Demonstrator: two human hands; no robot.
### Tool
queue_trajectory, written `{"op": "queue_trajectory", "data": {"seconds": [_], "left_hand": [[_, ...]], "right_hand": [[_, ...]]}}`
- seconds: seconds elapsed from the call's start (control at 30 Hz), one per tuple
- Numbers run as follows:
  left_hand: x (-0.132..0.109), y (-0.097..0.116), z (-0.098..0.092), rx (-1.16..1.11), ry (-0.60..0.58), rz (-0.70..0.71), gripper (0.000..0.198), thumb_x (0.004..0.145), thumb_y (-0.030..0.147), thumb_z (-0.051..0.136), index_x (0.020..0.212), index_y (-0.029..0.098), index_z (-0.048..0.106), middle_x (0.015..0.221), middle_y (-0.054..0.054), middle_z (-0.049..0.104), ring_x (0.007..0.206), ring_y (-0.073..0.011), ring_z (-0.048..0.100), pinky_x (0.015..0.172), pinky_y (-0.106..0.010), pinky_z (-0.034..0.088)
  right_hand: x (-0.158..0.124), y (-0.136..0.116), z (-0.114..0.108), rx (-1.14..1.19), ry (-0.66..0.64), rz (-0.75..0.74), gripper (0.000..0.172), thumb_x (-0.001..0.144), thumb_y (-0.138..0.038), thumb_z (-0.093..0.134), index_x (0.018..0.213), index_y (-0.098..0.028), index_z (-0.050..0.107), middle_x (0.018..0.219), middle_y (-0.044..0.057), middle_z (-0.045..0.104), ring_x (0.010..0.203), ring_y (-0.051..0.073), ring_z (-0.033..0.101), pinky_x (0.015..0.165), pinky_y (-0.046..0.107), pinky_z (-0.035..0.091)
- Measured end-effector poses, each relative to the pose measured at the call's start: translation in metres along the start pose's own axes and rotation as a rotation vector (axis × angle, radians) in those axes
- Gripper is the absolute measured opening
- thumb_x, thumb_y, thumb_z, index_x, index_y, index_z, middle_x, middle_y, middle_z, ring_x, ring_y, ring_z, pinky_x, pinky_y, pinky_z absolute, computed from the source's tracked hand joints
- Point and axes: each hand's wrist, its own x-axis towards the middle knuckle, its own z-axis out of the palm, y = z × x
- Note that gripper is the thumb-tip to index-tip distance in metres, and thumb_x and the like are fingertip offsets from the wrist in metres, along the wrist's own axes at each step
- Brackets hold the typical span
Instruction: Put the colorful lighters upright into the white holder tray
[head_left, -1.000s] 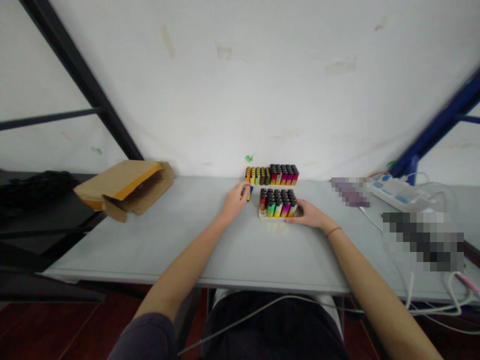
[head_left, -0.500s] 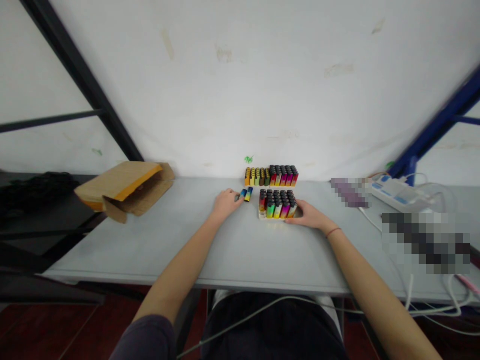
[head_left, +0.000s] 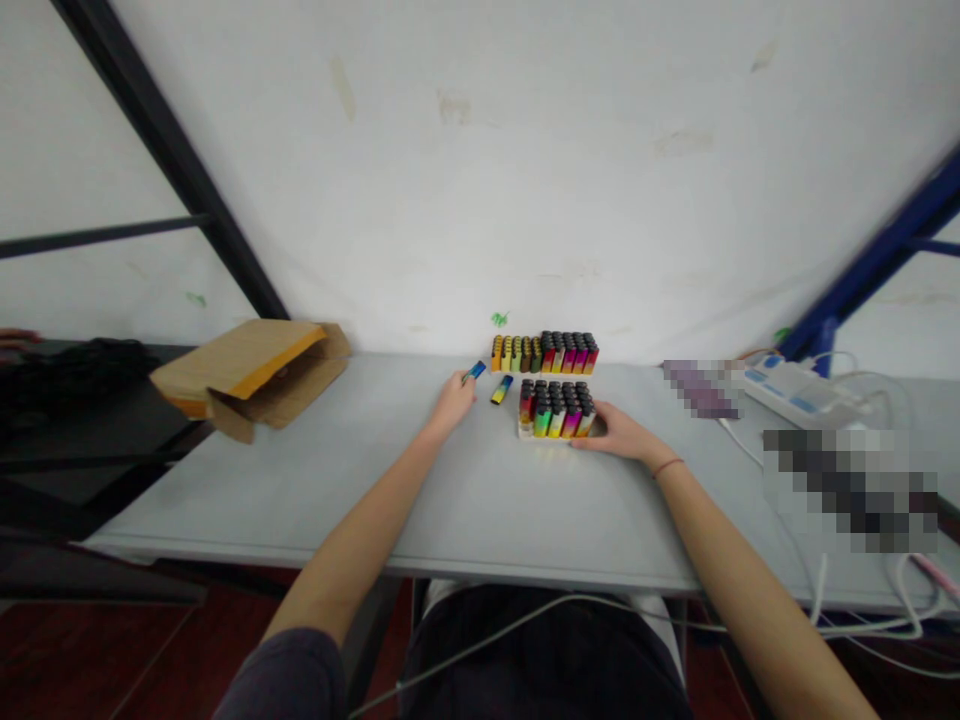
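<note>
Left hand [head_left: 452, 407] curled, fingertips apparently pinching blue lighter [head_left: 474, 372], tilted, over far part of grey table [head_left: 480, 500]. Second lighter, blue and yellow [head_left: 502, 389], lies flat on table, apart from hand, just left of front block of upright lighters [head_left: 555, 410] on pale tray [head_left: 524, 432]. Right hand [head_left: 619, 436] open, fingers together, touching block's right end, not gripping. Back row of upright lighters [head_left: 544, 353] stands beyond, near wall. Only two lighters lie out of rows. Open cardboard box [head_left: 251, 375] well left.

The lighter [head_left: 474, 371] I pinch is blue; the second lighter [head_left: 502, 390] fades yellow to blue; the near block of lighters [head_left: 555, 410] shows rainbow gradients under black tops.
</note>
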Motion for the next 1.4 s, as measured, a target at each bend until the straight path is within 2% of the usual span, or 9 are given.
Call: {"op": "queue_trajectory", "data": {"seconds": [0.13,0.27,0.4,0.53,0.63,0.7,0.77,0.97,1.4], "left_hand": [[-0.007,0.01,0.005,-0.631,-0.114,-0.159,0.015,0.092,0.025,0.057,0.105,0.019,0.056,0.089,-0.002,0.069,0.062,-0.0096,0.067,0.065,-0.023,0.052],[-0.016,0.016,0.007,-0.837,-0.242,-0.16,0.006,0.088,0.02,0.059,0.092,0.017,0.055,0.079,0.0,0.067,0.059,-0.0097,0.065,0.064,-0.024,0.054],[-0.019,0.016,0.011,-0.877,-0.32,-0.134,0.011,0.085,0.018,0.059,0.095,0.016,0.056,0.075,0.001,0.066,0.057,-0.0105,0.064,0.061,-0.025,0.053],[-0.019,0.015,0.016,-0.856,-0.306,-0.121,0.026,0.076,0.018,0.061,0.098,0.022,0.048,0.073,0.005,0.064,0.05,-0.01,0.059,0.053,-0.024,0.05],[-0.021,0.016,0.018,-0.869,-0.322,-0.146,0.018,0.079,0.023,0.054,0.095,0.022,0.049,0.063,0.008,0.056,0.04,-0.0075,0.047,0.044,-0.02,0.041],[-0.022,0.017,0.018,-0.888,-0.357,-0.162,0.013,0.085,0.029,0.047,0.09,0.019,0.053,0.056,0.008,0.049,0.037,-0.007,0.04,0.04,-0.018,0.034],[-0.023,0.019,0.017,-0.892,-0.371,-0.173,0.029,0.091,0.038,0.038,0.079,0.017,0.054,0.051,0.006,0.043,0.035,-0.007,0.036,0.038,-0.019,0.029],[-0.024,0.019,0.014,-0.883,-0.354,-0.19,0.051,0.094,0.057,0.031,0.058,0.022,0.039,0.042,0.006,0.031,0.031,-0.0064,0.026,0.035,-0.019,0.021],[-0.021,0.011,0.016,-0.915,-0.288,-0.213,0.042,0.092,0.046,0.03,0.056,0.024,0.031,0.041,0.009,0.018,0.031,-0.0071,0.014,0.033,-0.018,0.014]], "right_hand": [[0.0,0.002,0.0,-0.027,0.001,0.029,0.07,0.07,-0.055,0.082,0.128,-0.017,0.065,0.129,0.013,0.07,0.115,0.036,0.066,0.105,0.052,0.05],[-0.001,0.003,0.001,-0.026,0.007,0.033,0.07,0.07,-0.054,0.082,0.127,-0.017,0.066,0.128,0.014,0.071,0.114,0.037,0.066,0.104,0.052,0.05],[-0.001,0.003,0.001,-0.026,0.013,0.024,0.068,0.07,-0.053,0.083,0.126,-0.018,0.066,0.127,0.013,0.071,0.113,0.036,0.066,0.104,0.053,0.05],[-0.001,0.003,0.001,-0.036,0.007,0.027,0.069,0.07,-0.053,0.083,0.127,-0.019,0.066,0.127,0.013,0.071,0.112,0.036,0.067,0.103,0.053,0.05],[-0.001,0.003,0.001,-0.027,0.006,0.018,0.072,0.071,-0.054,0.082,0.13,-0.018,0.064,0.133,0.014,0.068,0.117,0.037,0.065,0.106,0.053,0.049],[-0.001,0.003,0.001,-0.017,0.005,0.014,0.072,0.071,-0.053,0.082,0.131,-0.018,0.064,0.134,0.014,0.068,0.118,0.037,0.065,0.107,0.053,0.048],[-0.001,0.003,0.001,-0.011,0.006,0.014,0.07,0.071,-0.053,0.082,0.129,-0.018,0.065,0.132,0.014,0.068,0.117,0.037,0.065,0.106,0.053,0.048],[0.0,0.004,0.001,-0.006,0.02,0.011,0.07,0.069,-0.052,0.084,0.128,-0.019,0.065,0.131,0.013,0.069,0.117,0.037,0.065,0.106,0.054,0.048],[0.0,0.0,0.0,-0.021,0.002,0.024,0.069,0.07,-0.054,0.082,0.126,-0.018,0.066,0.127,0.014,0.071,0.113,0.037,0.067,0.103,0.055,0.051]]}}
